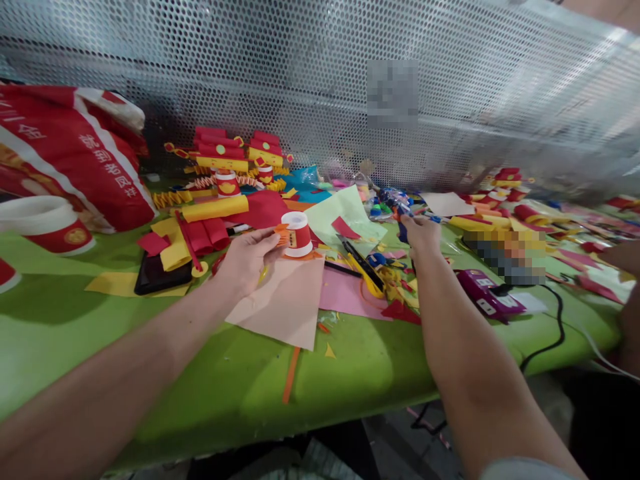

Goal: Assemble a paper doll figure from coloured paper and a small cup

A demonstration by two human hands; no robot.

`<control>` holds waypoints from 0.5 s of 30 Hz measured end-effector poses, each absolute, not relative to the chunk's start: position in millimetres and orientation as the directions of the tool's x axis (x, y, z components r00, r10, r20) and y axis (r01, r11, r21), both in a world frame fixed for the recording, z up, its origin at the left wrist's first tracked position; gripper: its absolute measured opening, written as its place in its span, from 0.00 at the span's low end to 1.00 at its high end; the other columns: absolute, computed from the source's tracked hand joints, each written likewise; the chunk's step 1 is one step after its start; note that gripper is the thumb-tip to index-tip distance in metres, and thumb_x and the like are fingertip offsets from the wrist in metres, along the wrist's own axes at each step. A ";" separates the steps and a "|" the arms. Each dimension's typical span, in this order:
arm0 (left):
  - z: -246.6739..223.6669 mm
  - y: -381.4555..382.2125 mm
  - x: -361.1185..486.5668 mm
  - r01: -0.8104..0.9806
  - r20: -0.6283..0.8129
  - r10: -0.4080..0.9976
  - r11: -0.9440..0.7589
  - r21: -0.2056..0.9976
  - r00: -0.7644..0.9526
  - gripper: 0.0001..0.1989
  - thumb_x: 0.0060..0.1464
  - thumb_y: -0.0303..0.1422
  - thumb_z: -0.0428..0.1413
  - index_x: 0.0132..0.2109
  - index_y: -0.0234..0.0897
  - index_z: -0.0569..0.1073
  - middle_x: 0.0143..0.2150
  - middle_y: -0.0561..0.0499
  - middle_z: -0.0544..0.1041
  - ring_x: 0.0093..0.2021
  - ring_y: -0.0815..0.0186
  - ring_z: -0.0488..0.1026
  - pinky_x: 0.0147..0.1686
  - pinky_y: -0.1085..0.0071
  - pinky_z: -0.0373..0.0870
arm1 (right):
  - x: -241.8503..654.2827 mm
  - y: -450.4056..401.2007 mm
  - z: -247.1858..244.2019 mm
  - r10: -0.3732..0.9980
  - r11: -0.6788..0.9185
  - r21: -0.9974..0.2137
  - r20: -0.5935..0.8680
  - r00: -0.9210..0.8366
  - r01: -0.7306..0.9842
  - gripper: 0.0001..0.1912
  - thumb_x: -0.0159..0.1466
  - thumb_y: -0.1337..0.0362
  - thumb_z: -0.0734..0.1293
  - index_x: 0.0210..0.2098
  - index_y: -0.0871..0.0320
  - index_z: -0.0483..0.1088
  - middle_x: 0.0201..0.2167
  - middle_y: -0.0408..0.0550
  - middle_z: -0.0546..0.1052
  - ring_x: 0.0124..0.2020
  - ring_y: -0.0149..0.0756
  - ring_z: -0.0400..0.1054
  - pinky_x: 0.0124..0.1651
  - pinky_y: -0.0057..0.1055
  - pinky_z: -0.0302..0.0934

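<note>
- Head view (the only one): the left grip [247, 260] is pinched nearly closed, thumb and fingertips on an orange paper piece [283, 235]. The red-and-white paper cup [297, 233] is found just right of those fingertips, touching that piece, wide end down. Lifted or resting? Can't be told.
- The right grip [421, 235] is curled at something blue [403, 231]; how firmly it's held, if at all, can't be told.
- Could go wrong: the orange piece may get bent or torn if it's pinched too hard, and the light cup could easily be tipped by a nudge from the left grip.
- Fingers could get nicked too if the right grip is swept leftward, since a black-and-yellow cutter [367, 270] is parked between both grips.
- Also around: a beige sheet [287, 300] is spread nearer than the cup, a mint sheet [327, 213] beyond it. A purple power strip [483, 290] is set right of the right grip, cable [559, 333] trailing over the counter [370, 380].
</note>
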State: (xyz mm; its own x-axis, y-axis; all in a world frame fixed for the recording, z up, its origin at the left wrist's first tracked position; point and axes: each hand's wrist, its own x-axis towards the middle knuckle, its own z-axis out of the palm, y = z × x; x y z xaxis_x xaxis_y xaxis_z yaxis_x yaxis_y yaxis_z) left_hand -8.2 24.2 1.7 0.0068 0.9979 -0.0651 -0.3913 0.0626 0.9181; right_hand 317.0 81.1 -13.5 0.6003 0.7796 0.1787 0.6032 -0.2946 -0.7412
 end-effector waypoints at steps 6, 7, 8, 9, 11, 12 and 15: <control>4.0 22.6 -7.9 -0.395 -0.072 0.997 0.071 0.916 0.012 0.04 0.48 0.22 0.56 0.30 0.31 0.75 0.29 0.49 0.76 0.29 0.71 0.74 0.38 0.71 0.71 | 291.2 70.3 9.1 0.855 -0.101 -0.977 0.010 0.519 0.186 0.14 0.60 0.53 0.61 0.28 0.59 0.66 0.18 0.41 0.69 0.15 0.26 0.61 0.17 0.24 0.57; 4.7 22.1 -7.9 -0.394 -0.071 0.997 0.072 0.916 0.016 0.04 0.48 0.22 0.56 0.30 0.31 0.75 0.29 0.49 0.76 0.29 0.71 0.74 0.38 0.72 0.71 | 284.3 66.0 13.0 0.886 -0.036 -0.999 -0.013 0.463 0.041 0.14 0.58 0.54 0.63 0.27 0.59 0.65 0.17 0.39 0.68 0.14 0.24 0.59 0.15 0.22 0.55; 5.6 21.7 -7.9 -0.393 -0.072 0.997 0.074 0.916 0.020 0.04 0.48 0.22 0.56 0.31 0.31 0.75 0.29 0.48 0.76 0.30 0.71 0.74 0.37 0.72 0.71 | 277.1 61.5 16.5 0.921 0.011 -0.999 -0.011 0.390 -0.053 0.14 0.57 0.54 0.64 0.27 0.59 0.65 0.17 0.37 0.66 0.14 0.22 0.56 0.14 0.21 0.53; 6.6 21.3 -8.0 -0.394 -0.072 0.997 0.074 0.916 0.020 0.04 0.48 0.22 0.56 0.31 0.31 0.75 0.29 0.48 0.76 0.30 0.72 0.74 0.37 0.73 0.71 | 269.8 57.0 19.3 0.954 0.038 -0.992 0.000 0.301 -0.119 0.13 0.55 0.54 0.66 0.27 0.59 0.66 0.16 0.36 0.64 0.13 0.21 0.55 0.14 0.20 0.53; 8.9 20.3 -8.2 -0.403 -0.064 0.998 0.066 0.913 0.019 0.04 0.47 0.21 0.56 0.32 0.31 0.74 0.29 0.49 0.76 0.30 0.71 0.74 0.35 0.74 0.72 | 255.4 48.6 23.6 0.986 0.064 -0.977 0.030 0.167 -0.203 0.14 0.50 0.55 0.70 0.25 0.59 0.65 0.16 0.36 0.64 0.14 0.20 0.56 0.15 0.20 0.55; 10.0 19.7 -8.3 -0.412 -0.057 0.998 0.060 0.909 0.019 0.04 0.47 0.21 0.56 0.32 0.31 0.74 0.29 0.49 0.76 0.30 0.71 0.74 0.35 0.74 0.72 | 248.3 44.7 25.1 0.991 0.081 -0.971 0.054 0.124 -0.223 0.16 0.46 0.56 0.72 0.23 0.59 0.64 0.16 0.36 0.65 0.14 0.21 0.58 0.16 0.20 0.56; 12.6 17.9 -8.0 -0.450 -0.045 0.999 0.049 0.892 0.018 0.04 0.46 0.20 0.57 0.30 0.31 0.72 0.27 0.50 0.75 0.29 0.71 0.74 0.35 0.74 0.72 | 227.8 33.2 28.2 0.984 0.170 -0.969 0.157 0.087 -0.181 0.15 0.41 0.60 0.73 0.21 0.59 0.64 0.15 0.38 0.67 0.15 0.25 0.63 0.18 0.23 0.60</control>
State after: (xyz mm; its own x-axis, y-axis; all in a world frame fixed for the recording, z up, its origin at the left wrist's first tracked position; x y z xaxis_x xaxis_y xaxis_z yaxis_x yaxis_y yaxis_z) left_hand -8.0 17.9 12.6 0.0180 0.9988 -0.0454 -0.4504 0.0486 0.8915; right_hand 227.8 33.2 28.2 0.0870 0.9838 0.1566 -0.1813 0.1702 -0.9686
